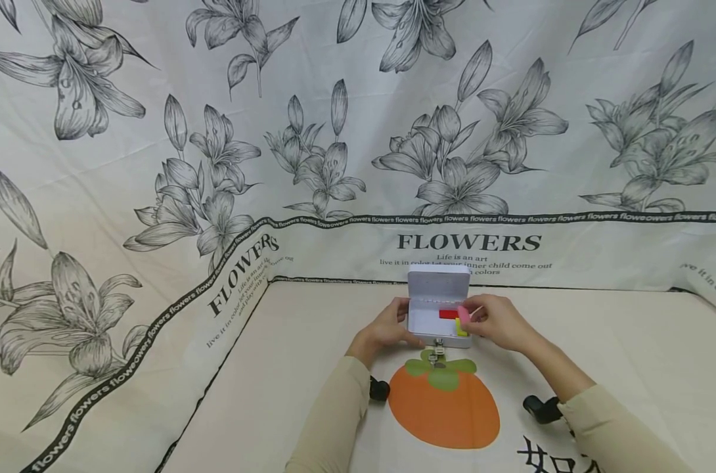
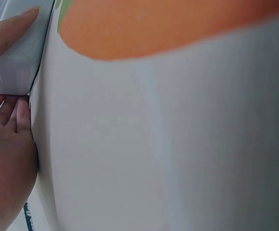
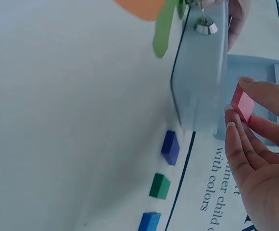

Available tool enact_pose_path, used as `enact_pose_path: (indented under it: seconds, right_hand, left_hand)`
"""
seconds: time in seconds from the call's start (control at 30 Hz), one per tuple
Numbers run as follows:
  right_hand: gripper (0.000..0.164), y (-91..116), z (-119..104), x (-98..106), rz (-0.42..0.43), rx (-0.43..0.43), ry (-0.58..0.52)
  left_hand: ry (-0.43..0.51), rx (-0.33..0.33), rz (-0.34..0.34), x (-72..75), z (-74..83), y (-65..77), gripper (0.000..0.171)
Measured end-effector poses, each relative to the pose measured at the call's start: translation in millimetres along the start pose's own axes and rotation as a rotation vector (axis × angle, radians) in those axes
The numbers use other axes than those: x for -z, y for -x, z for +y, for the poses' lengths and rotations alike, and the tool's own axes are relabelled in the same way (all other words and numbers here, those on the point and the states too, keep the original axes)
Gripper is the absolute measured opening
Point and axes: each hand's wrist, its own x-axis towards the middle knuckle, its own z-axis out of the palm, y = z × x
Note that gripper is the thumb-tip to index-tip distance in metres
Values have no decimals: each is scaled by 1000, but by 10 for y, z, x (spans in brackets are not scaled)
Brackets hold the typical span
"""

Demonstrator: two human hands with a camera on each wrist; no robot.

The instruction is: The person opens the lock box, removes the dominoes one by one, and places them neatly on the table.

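Note:
A white hinged metal box [image 1: 437, 334] stands on the table with its lid [image 1: 438, 286] raised. My left hand [image 1: 390, 323] grips its left end; in the left wrist view the thumb lies along the front wall while the fingers bend against the end. Between thumb and fingers, my right hand [image 1: 500, 320] pinches a pink block [image 3: 243, 103] over the box's right end. Inside lie a red block [image 1: 448, 314] and a yellow block [image 1: 461, 327], partly covered by the pink one in the head view. A metal latch [image 1: 436, 353] hangs open at the front.
In the right wrist view, a purple block [image 3: 170, 147], a green block [image 3: 159, 186] and a blue block [image 3: 149, 222] lie in a row beside the box. The tablecloth bears an orange persimmon print [image 1: 443, 414]. A flower-printed curtain [image 1: 476, 253] rises behind.

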Motion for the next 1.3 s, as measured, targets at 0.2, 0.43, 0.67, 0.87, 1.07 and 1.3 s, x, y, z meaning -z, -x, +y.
enact_pose_path:
  seconds: [0.2,0.43,0.67,0.87,1.07,1.3]
  right_hand:
    - [36,59,162,19,-10,-36,14]
    - [38,147,255,130,-24,-76,17]
    - [40,271,316,278,-23,-120,52]
    - [42,383,414,387,-13,-147,74]
    - [41,473,528,455,1,-139,90]
    - [43,545,641,525,9,-141,110]
  left_hand:
    - [4,5,6,-5,24,25,97]
    - [1,2,6,-6,15,23,97]
    - [3,2,0,1,20,25,98]
    - [0,-1,-2,-2,25,30,98]
    - [10,6,1,0,26,26,98]
    - [12,6,2,-6,13,22,98]
